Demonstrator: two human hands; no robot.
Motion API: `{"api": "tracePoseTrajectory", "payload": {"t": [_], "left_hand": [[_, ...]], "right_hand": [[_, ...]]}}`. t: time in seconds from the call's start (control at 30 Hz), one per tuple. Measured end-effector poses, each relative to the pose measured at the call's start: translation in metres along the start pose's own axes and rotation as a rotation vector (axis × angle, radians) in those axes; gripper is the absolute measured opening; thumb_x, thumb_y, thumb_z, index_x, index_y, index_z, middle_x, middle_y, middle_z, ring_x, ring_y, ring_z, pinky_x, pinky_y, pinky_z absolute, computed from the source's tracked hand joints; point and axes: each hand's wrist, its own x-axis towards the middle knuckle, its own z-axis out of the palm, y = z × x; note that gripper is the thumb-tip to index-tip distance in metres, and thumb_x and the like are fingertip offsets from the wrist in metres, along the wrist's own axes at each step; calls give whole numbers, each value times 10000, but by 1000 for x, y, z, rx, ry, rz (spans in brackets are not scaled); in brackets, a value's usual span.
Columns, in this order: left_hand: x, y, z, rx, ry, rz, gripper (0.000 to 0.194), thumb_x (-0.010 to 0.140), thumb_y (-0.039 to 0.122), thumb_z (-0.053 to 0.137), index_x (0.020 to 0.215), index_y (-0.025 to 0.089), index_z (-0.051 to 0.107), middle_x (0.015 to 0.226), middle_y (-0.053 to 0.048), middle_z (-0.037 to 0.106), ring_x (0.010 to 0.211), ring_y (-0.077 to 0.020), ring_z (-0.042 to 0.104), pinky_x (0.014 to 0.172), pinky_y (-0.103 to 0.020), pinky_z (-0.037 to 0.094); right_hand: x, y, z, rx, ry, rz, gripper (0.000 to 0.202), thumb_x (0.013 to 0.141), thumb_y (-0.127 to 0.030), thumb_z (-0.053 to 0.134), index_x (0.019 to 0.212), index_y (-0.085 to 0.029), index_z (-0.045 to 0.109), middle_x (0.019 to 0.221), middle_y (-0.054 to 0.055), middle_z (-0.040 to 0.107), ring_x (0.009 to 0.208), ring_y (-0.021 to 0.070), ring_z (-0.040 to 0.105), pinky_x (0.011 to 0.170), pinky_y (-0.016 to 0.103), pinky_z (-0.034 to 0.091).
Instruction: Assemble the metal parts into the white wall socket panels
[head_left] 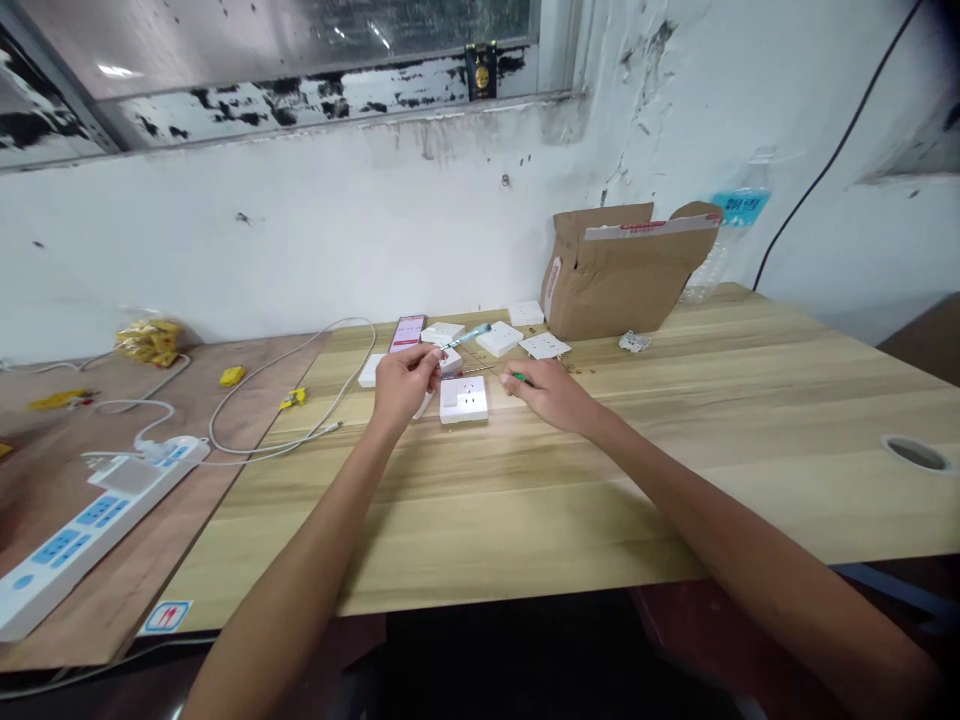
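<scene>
A: Head view: how's the socket (pixel 459 400) looking?
B: White, flat, holes upward, on the wood-grain table (pixel 525 530) between the hands!
A: Count?
B: One green-handled screwdriver (pixel 523 379), one carton (pixel 626 275), three white plates (pixel 499 338) near it.
A: Hands?
B: Both arms stretch forward. Right hand (pixel 551 392) clamped on the screwdriver; left hand (pixel 405 383) bent-fingered, can't tell if gripping.

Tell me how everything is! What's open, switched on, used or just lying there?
Cardboard box: open, flaps up.
Phone: screen lit.
Power strip: sockets up, front ones unused.
White cable: loosely looped, one end loose.
White socket between the hands: face up.
Green-handled tool: gripped in the right hand.
Bottle: standing behind the box; cap unclear.
</scene>
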Motion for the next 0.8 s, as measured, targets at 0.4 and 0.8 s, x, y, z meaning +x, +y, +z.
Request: {"api": "tracePoseTrajectory", "payload": {"t": [0.4, 0.8], "left_hand": [[-11, 5, 15, 294, -352, -54, 258, 938, 362, 697, 819, 176, 832, 578, -6, 659, 544, -160, 609, 583, -271, 462], [-19, 15, 4, -46, -1063, -179, 343, 916, 495, 838, 892, 154, 861, 638, -42, 686, 495, -135, 564, 517, -267, 458]], "right_hand": [[0, 3, -15, -117, 28, 0, 373, 1104, -432, 500, 791, -229, 506, 733, 6, 549, 733, 197, 486, 729, 345, 311], [2, 7, -9, 271, -205, 57, 471, 1085, -610, 542, 801, -235, 510, 752, -21, 472, 682, 163, 439, 640, 306, 359]]}}
